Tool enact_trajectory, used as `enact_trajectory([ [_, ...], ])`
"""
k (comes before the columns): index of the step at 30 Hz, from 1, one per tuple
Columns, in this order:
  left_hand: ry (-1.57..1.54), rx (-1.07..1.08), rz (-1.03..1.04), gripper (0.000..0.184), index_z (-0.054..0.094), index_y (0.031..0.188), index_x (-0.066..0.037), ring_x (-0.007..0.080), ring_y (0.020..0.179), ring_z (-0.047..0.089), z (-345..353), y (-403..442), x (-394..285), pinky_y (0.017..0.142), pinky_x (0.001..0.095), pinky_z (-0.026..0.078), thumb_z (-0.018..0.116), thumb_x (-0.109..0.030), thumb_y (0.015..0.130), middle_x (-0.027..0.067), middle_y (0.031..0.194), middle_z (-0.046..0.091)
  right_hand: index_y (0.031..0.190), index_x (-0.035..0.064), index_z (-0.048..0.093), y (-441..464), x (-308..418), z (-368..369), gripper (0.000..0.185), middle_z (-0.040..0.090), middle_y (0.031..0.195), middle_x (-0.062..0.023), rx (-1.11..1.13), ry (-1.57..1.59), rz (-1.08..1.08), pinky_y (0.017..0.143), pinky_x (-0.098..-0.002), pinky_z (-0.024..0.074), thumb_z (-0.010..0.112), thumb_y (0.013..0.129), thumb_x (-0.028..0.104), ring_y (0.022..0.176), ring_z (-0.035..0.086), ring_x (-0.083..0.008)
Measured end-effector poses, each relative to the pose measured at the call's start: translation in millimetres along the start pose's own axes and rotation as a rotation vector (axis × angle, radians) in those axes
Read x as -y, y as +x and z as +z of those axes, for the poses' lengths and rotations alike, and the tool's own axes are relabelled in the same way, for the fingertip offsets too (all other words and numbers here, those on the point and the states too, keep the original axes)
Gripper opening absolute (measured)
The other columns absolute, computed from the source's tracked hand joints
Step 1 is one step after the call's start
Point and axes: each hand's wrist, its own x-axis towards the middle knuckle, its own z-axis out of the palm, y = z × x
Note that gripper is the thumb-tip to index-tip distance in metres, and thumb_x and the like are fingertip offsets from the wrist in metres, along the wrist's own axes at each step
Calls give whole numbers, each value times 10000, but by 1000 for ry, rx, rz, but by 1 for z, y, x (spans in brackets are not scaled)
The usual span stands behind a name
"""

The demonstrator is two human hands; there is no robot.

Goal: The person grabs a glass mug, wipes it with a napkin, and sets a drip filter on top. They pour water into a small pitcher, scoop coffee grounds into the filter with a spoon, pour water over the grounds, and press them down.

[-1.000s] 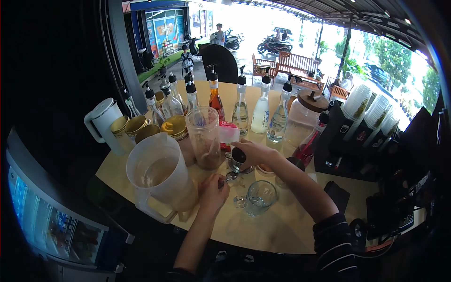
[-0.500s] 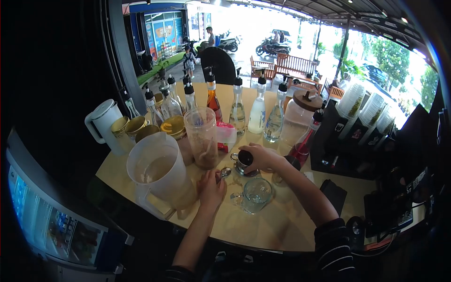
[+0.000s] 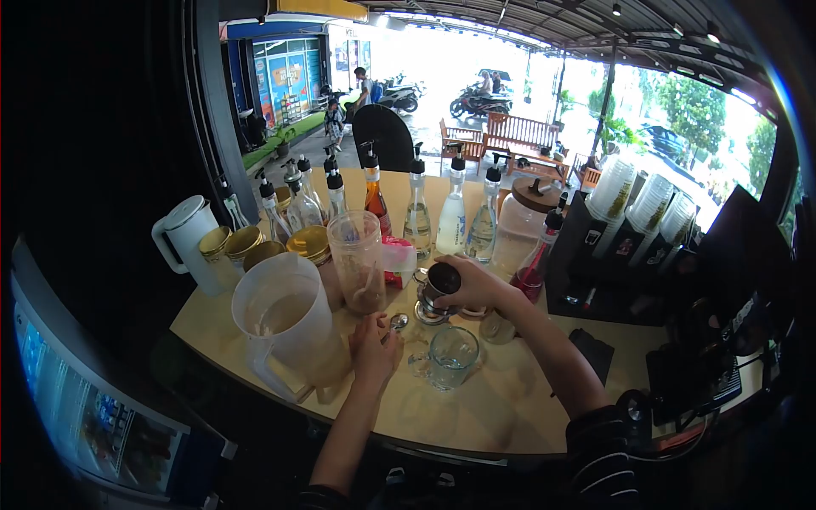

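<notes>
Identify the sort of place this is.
Probably a small café or drinks stall, going by the pump-top bottles, the stacked clear cups and the wooden bench outside.

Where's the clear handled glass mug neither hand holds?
Head view, lower middle: the clear glass mug stands on the pale tan tabletop, right of the left hand, nearer the camera than the right hand.

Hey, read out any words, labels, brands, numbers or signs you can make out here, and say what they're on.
No text reads clearly.
Milky-white glass bottle with black pump: blue lettering, too small.
Orange-and-blue shop window poster: lettering, too blurred.
Black box-shaped cup holder: white-marked labels, too small.
Any other marks: too small or blurred.
</notes>
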Motion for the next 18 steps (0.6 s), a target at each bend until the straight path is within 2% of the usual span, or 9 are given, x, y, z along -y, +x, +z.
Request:
enact_trajectory([
  [2, -19, 4, -4, 357, 522, 1095, -86, 255, 899, 540, -2, -1, -3, 817, 384, 374, 640, -143, 763, 65, 922, 546, 1244, -14, 485, -4, 9, -18, 830, 554, 1144, -181, -39, 42, -5, 938, -365, 433, 819, 582, 360, 1061, 555, -288],
  [6, -82, -8, -1, 347, 529, 1080, -81, 248, 867, 537, -2, -2, -3, 800, 373, 381, 648, -135, 758, 65, 907, 544, 1232, 0, 503, -24, 49, -59, 778, 569, 1123, -152, -53, 61, -49, 928, -349, 443, 820, 596, 319, 1057, 563, -249],
  [7, -84, -22, 17, 333, 534, 1069, -70, 227, 824, 523, -4, -2, -4, 771, 350, 407, 647, -108, 757, 68, 876, 537, 1232, 0, 503, -33, 60, -66, 778, 569, 1123, -152, -53, 58, -46, 928, -349, 443, 820, 596, 319, 1057, 563, -249],
  [10, -121, -54, 20, 308, 537, 1056, -52, 199, 785, 503, -6, -6, -11, 743, 323, 431, 638, -77, 766, 69, 844, 524, 1256, 21, 485, -55, 90, -78, 817, 557, 1152, -176, 13, 72, -110, 965, -367, 421, 816, 582, 343, 1089, 546, -289],
  [12, -149, -72, 11, 296, 533, 1054, -45, 191, 789, 496, -9, -7, -13, 743, 319, 429, 632, -74, 777, 66, 843, 518, 1310, 37, 421, -72, 106, -75, 867, 538, 1177, -183, 57, 80, -183, 980, -374, 412, 814, 586, 309, 1111, 531, -304],
  [13, -173, -81, 23, 295, 535, 1056, -47, 199, 785, 501, -9, -8, -13, 736, 327, 430, 629, -69, 777, 67, 851, 524, 1361, 54, 337, -79, 112, -73, 933, 501, 1219, -190, 104, 51, -181, 988, -390, 406, 809, 587, 272, 1130, 511, -335],
  [18, -211, -103, 50, 282, 537, 1049, -47, 197, 777, 501, -11, -10, -15, 718, 327, 432, 623, -54, 781, 67, 854, 524, 1394, 67, 272, -97, 122, -50, 916, 455, 1242, -196, 102, 16, -271, 977, -398, 418, 767, 630, 170, 1129, 502, -357],
])
